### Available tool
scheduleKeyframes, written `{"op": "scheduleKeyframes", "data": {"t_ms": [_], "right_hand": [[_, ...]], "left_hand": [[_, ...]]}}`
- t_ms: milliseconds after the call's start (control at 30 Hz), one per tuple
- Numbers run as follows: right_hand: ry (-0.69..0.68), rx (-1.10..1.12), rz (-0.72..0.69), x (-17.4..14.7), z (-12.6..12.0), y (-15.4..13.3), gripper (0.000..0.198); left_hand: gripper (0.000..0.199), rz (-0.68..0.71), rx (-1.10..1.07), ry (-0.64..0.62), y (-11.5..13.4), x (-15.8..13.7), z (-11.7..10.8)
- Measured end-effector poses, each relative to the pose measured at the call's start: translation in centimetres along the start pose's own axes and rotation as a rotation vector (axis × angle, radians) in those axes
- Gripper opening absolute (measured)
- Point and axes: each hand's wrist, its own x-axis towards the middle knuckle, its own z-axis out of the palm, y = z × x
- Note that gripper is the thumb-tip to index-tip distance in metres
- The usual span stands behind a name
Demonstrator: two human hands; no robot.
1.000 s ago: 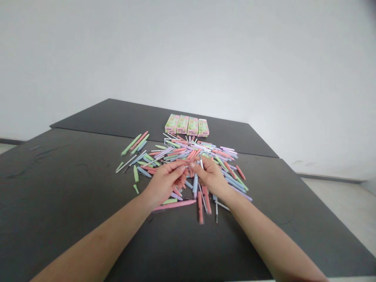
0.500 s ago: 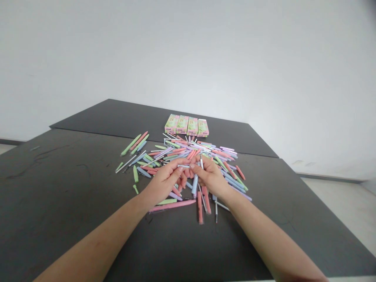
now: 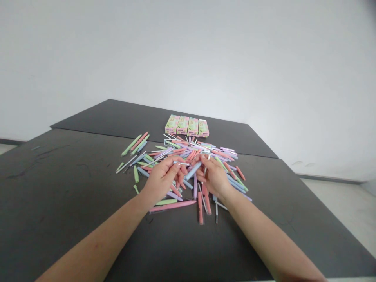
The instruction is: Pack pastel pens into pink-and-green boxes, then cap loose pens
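Observation:
My left hand [image 3: 166, 174] pinches a thin white pen refill [image 3: 181, 163] between thumb and fingers. My right hand [image 3: 214, 174] is closed on a blue pen barrel [image 3: 193, 171], which slants down to the left toward my left fingers. A second white refill [image 3: 207, 161] sticks up through the fingers of that same hand. Both hands hover over the near part of a pile of pen parts in pink, green, blue and purple. Below them lie a long pink pen [image 3: 172, 206] and a short red barrel [image 3: 200, 208].
Several green and pink boxes [image 3: 182, 125] stand in a row behind the pile. Apart from it at the left lie a few pens [image 3: 131, 145] and a small green piece [image 3: 136, 189]. The dark table [image 3: 67, 172] has a seam across it, and a white wall rises behind.
My hands have drawn slightly apart. The blue barrel has swung from nearly upright to a slant, and the refill in my right hand now leans to the right.

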Motion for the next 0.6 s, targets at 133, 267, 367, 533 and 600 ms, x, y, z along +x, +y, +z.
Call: {"op": "scheduleKeyframes", "data": {"t_ms": [133,267,367,533,600], "right_hand": [[0.097,0.096,-0.027,0.6,-0.58,-0.01,0.02],[0.123,0.141,-0.016,0.85,-1.06,0.27,0.019],[0.146,0.186,-0.014,0.85,-1.02,0.28,0.016],[0.146,0.2,0.014,0.57,-0.46,0.16,0.014],[0.124,0.186,0.028,0.4,-0.18,0.24,0.014]], "left_hand": [[0.031,0.037,-0.021,0.055,0.25,-0.07,0.07],[0.03,0.097,-0.013,0.114,0.31,-0.11,0.06],[0.029,0.126,0.016,0.123,0.36,-0.18,0.05],[0.022,0.182,0.092,0.17,0.62,-0.18,0.28],[0.019,0.206,0.11,0.187,0.7,-0.15,0.33]]}}
